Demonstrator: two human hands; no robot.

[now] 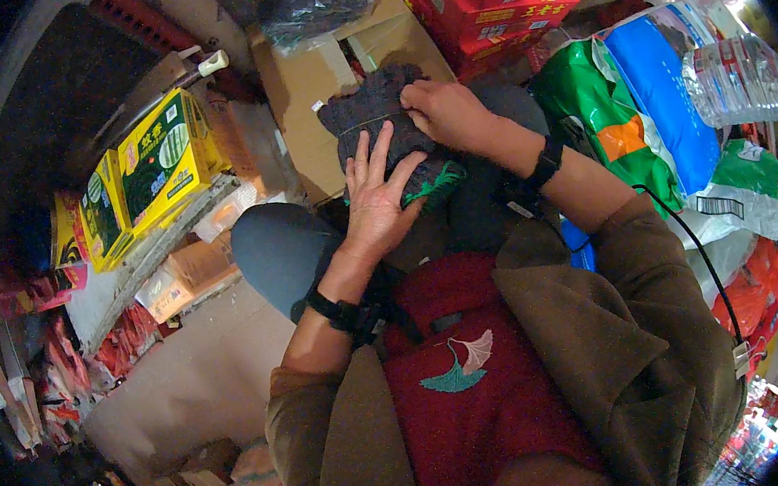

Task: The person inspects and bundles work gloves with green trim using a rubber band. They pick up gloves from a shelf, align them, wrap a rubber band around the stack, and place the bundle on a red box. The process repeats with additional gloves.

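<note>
A bundle of dark grey knitted work gloves (pixel 352 106) with a frayed green edge lies in front of me, above my knees and against a cardboard box. A thin pale string (pixel 375 121) runs across it. My left hand (pixel 380 197) rests flat on the lower part of the bundle, fingers spread. At the bundle's upper right, my right hand (pixel 452 115) is closed in a pinch where the string ends; its fingertips are partly hidden.
An open cardboard box (pixel 303 82) stands beyond the bundle, with a dark plastic bag (pixel 315 6) on it. Red cartons (pixel 507 7) are stacked at far right. Yellow boxes (pixel 161 162) sit on a left shelf. Green and blue packs (pixel 660 95) and bottles (pixel 737 78) are on the right.
</note>
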